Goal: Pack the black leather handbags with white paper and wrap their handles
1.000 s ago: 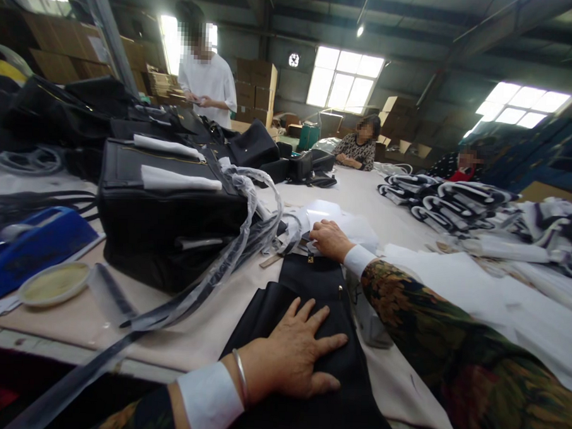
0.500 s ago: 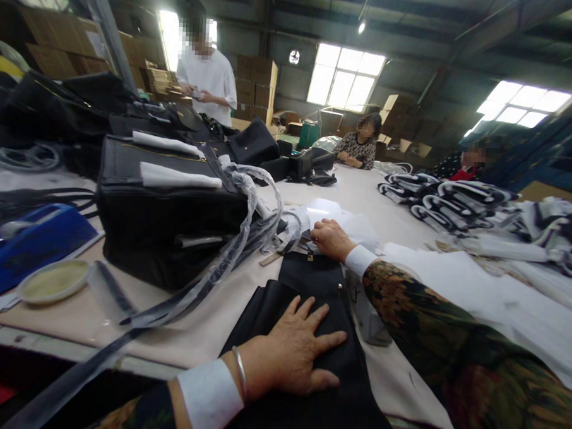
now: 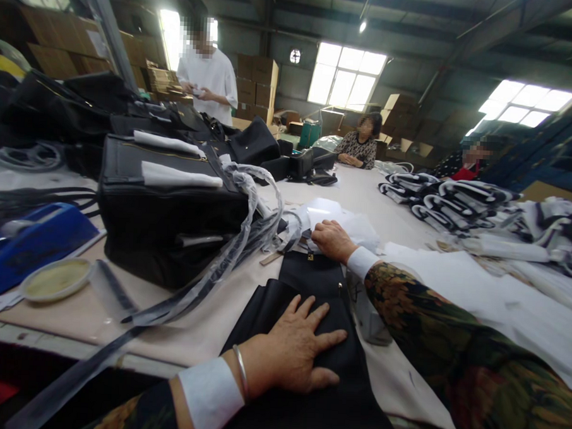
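My left hand (image 3: 296, 351) lies flat with spread fingers on a black leather bag (image 3: 250, 317) at the table's near edge. The bag lies flattened, and small gold-coloured fittings (image 3: 311, 257) show at its far end. Just beyond that end is my right hand (image 3: 333, 240), its fingers curled down beside crumpled white sheets (image 3: 356, 230). What those fingers grip, if anything, is hidden. A larger black handbag (image 3: 171, 228) stands to the left, with white wrapping on top and straps (image 3: 242, 231) in clear plastic trailing toward me.
On the left are a blue tape dispenser (image 3: 38, 241) and a shallow dish (image 3: 58, 279) with something yellowish. A grey metal block (image 3: 373, 323) sits under my right forearm. White sheets (image 3: 476, 299) and wrapped straps (image 3: 448, 199) lie right. Three people are across the table.
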Demonstrator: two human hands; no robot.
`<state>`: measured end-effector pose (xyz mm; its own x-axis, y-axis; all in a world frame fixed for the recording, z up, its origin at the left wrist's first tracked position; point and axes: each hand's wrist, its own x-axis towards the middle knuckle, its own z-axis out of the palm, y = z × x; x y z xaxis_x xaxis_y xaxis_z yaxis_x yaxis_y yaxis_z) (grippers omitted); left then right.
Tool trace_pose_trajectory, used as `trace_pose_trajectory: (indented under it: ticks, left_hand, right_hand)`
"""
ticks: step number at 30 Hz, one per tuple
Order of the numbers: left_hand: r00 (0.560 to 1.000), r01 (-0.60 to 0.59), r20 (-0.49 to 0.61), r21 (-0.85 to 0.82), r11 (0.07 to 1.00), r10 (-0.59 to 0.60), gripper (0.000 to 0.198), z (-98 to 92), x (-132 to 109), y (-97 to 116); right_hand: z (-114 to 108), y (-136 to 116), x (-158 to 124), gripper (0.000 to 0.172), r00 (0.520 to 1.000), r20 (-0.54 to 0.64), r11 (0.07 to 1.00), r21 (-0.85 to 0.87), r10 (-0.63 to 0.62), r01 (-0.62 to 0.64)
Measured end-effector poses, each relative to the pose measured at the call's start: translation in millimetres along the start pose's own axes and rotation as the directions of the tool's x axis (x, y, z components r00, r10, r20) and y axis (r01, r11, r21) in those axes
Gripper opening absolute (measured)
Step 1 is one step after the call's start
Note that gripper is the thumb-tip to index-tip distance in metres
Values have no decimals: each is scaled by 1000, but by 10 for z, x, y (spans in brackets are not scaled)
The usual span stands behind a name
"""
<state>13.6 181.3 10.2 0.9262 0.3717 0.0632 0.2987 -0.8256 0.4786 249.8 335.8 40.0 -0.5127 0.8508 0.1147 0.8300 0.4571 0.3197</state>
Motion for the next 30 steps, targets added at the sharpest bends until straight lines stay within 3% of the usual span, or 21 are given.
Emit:
trace_pose_trajectory:
  ticks: [6, 12, 16, 20, 25, 30]
  left_hand:
    - [1000, 5, -10, 13, 1000, -5, 76, 50, 11, -27]
    - [1000, 4, -2, 28, 1000, -4, 77, 96, 42, -52]
    - [1000, 5, 0, 30, 1000, -5, 77, 97, 45, -58]
    - [1000, 8, -4, 32, 999, -8, 77, 105, 34, -58]
    - [1000, 6, 1, 32, 999, -6, 77, 115, 35, -66]
    - [1000, 8, 9, 33, 999, -8, 76, 121, 39, -70]
  right_hand:
    - [-59, 23, -70, 22, 998, 47, 999, 20, -28, 27]
    - [-124, 235, -162, 28, 989, 144, 999, 22, -39, 37]
    - [-163, 382, -240, 13, 982, 184, 999, -9, -37, 39]
    - [-264, 473, -307, 9, 986, 166, 999, -35, -31, 37]
    - [-452, 555, -312, 19, 994, 31, 994, -40, 102, -101]
    - [-596, 691, -240, 24, 945, -57, 947, 33, 322, -321]
